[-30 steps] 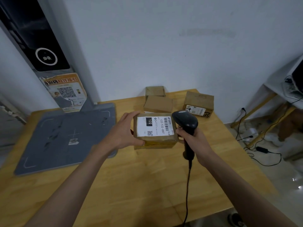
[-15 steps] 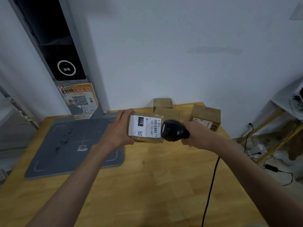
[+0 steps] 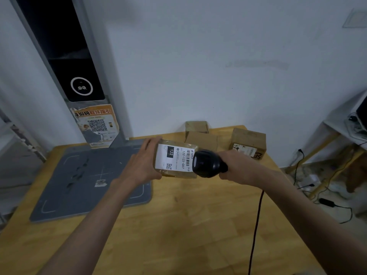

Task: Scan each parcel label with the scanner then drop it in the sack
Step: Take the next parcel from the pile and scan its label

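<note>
My left hand (image 3: pixel 139 167) holds a small brown parcel (image 3: pixel 174 160) above the wooden table (image 3: pixel 178 225), its white label with barcode and "122" facing me. My right hand (image 3: pixel 238 167) grips a black handheld scanner (image 3: pixel 207 163), whose head sits right at the parcel's right edge, over the end of the label. The scanner's cable (image 3: pixel 256 231) hangs down along my right forearm. No sack is in view.
Three more brown parcels stand at the table's back by the wall: a small one (image 3: pixel 196 126), one in front of it (image 3: pixel 201 138), a labelled one (image 3: pixel 248 142) at right. A grey scale mat (image 3: pixel 79 179) lies at left under a dark kiosk column (image 3: pixel 65 56). Cables litter the floor at right (image 3: pixel 325 201).
Both hands have lifted the parcel and scanner higher. The scanner turned from upright to lying sideways, its head now against the parcel's right end. My view tilted up.
</note>
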A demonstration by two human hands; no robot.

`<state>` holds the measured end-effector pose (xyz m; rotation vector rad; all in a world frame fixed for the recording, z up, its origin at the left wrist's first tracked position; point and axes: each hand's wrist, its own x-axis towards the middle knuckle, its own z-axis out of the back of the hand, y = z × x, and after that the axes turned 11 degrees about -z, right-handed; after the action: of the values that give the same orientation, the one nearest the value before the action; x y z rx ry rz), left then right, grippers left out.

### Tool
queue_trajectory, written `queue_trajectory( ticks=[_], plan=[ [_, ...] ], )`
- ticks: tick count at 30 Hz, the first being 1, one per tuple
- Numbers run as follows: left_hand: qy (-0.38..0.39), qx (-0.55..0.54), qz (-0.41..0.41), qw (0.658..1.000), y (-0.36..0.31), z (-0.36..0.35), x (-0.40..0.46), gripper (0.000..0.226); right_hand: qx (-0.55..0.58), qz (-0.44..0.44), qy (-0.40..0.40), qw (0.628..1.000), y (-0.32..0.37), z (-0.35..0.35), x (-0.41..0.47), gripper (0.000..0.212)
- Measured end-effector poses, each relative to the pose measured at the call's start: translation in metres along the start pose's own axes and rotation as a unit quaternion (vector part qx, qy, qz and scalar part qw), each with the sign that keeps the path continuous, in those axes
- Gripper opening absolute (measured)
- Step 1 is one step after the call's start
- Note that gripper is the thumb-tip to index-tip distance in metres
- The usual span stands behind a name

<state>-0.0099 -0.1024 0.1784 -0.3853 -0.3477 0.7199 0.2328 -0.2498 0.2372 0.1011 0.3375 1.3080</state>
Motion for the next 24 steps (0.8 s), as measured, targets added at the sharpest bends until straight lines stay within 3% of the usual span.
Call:
queue_trajectory(
  ticks=[2, 5, 8, 12, 18, 24],
  plan=[
    [0.008, -0.015, 0.003, 1.0, -0.003, -0.003, 0.0, 0.121, 0.044, -0.023, -0.012, 0.999, -0.003, -0.004, -0.001, 0.029],
    [0.025, -0.073, 0.009, 0.997, -0.009, -0.012, 0.0, 0.122, 0.196, -0.08, -0.03, 0.977, -0.013, -0.015, -0.007, 0.018],
    [0.042, -0.13, -0.004, 0.991, -0.019, -0.025, -0.001, 0.121, 0.378, -0.154, -0.031, 0.912, -0.03, -0.034, -0.018, 0.027],
    [0.072, -0.181, -0.014, 0.981, -0.045, -0.045, -0.005, 0.118, 0.508, -0.191, -0.047, 0.839, -0.052, -0.058, -0.039, 0.023],
    [0.11, -0.225, -0.05, 0.967, -0.096, -0.086, -0.008, 0.11, 0.607, -0.236, -0.079, 0.755, -0.085, -0.09, -0.101, 0.027],
    [0.182, -0.235, -0.09, 0.95, -0.172, -0.139, -0.035, 0.116, 0.655, -0.31, -0.156, 0.671, -0.122, -0.121, -0.198, 0.018]
  ],
)
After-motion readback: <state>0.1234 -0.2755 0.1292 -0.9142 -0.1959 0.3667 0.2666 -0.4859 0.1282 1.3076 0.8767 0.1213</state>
